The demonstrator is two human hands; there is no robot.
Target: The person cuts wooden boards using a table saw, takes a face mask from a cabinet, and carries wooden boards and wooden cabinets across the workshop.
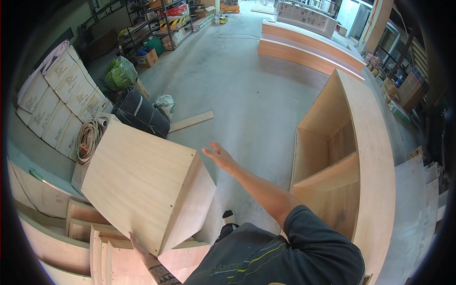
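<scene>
A large pale plywood box point(137, 175) stands at a slant left of my legs, its broad top face toward me. At its near lower edge, my left hand point(139, 247) grips the panel; one fingertip shows on the face and the other fingers are hidden. My right hand point(218, 156) is raised over the floor just past the box's right corner. Its fingers are spread, and it holds nothing. Below the box lie curved plywood frames point(97, 247), partly covered by it.
An open plywood cabinet point(375, 166) with a divider stands at my right. Left are stacked white cartons point(61, 92), a coiled hose point(88, 142) and a black bin point(142, 111). A loose board point(192, 121) lies on the floor. Farther off stands a long wood-faced counter point(304, 54).
</scene>
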